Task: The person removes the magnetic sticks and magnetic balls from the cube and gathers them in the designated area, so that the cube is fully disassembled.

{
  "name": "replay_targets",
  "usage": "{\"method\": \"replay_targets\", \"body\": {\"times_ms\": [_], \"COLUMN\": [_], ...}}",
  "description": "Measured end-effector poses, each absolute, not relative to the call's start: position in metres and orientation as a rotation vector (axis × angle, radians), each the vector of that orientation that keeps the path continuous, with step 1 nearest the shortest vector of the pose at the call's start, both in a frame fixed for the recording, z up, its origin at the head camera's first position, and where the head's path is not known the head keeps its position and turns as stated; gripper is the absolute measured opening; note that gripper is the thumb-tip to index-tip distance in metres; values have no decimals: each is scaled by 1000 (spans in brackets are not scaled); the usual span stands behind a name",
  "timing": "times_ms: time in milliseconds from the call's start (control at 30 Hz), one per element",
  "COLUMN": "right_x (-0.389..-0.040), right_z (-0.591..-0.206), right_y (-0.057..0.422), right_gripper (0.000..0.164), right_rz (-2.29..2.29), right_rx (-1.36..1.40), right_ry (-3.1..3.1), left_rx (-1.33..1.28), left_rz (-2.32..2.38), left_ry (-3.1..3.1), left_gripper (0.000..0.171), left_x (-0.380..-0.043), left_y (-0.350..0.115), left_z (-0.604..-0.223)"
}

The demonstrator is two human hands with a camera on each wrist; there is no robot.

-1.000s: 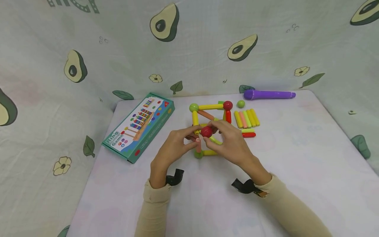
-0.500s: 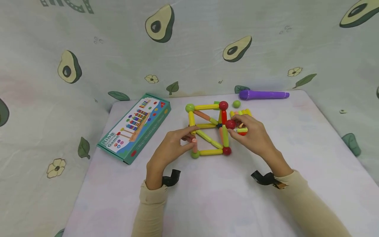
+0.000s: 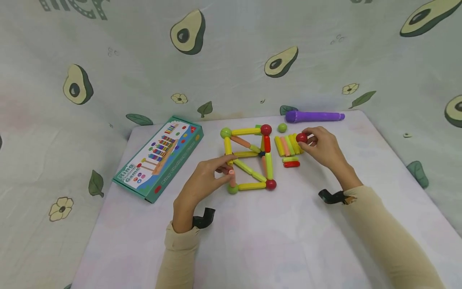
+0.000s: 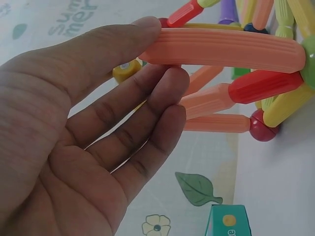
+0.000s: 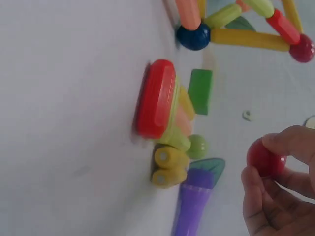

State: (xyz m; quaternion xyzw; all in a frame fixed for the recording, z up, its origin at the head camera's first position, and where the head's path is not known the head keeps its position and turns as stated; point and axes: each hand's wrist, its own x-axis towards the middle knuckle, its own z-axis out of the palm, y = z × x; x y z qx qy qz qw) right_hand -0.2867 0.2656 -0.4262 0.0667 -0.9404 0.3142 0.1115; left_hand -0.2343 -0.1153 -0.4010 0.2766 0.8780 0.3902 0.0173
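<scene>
On the table stands a frame of coloured rods and balls, with a yellow rod [image 3: 251, 186] and a red ball [image 3: 271, 184] along its near side. My left hand [image 3: 202, 178] is at the frame's left side, pinching the upper end of an orange rod [image 4: 226, 49] between thumb and fingers. The rod's other end meets a green ball [image 4: 309, 61]. Out to the right, my right hand [image 3: 325, 147] holds a separate red ball [image 5: 263, 158] by thumb and fingertips, raised over the loose rods. Nothing sits on top of the pinched orange rod's end.
Right of the frame lies a row of loose rods [image 3: 288, 145], with a red rod [image 3: 291, 164] in front. Behind them are a loose green ball [image 3: 282, 127] and a purple microphone-shaped stick [image 3: 315, 117]. A green game box [image 3: 159, 156] lies at the left.
My right hand has carried the red ball away from the left hand, rightward past the frame to the loose rods. The left hand stays at the orange rod. The head view has turned slightly right.
</scene>
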Motion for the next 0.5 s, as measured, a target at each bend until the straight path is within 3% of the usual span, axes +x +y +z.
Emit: {"method": "replay_targets", "body": {"times_ms": [233, 500], "right_x": [-343, -385], "right_z": [-435, -444], "right_y": [268, 275], "right_gripper": [45, 37], "right_rz": [998, 968], "right_rx": [132, 36], "right_ry": [-2863, -2978], "left_rx": [855, 855], "left_rz": [1186, 1199], "left_ry": [2767, 2754], "left_gripper": [53, 53], "left_x": [-233, -232], "left_y": [-120, -115], "left_z": [-405, -402]}}
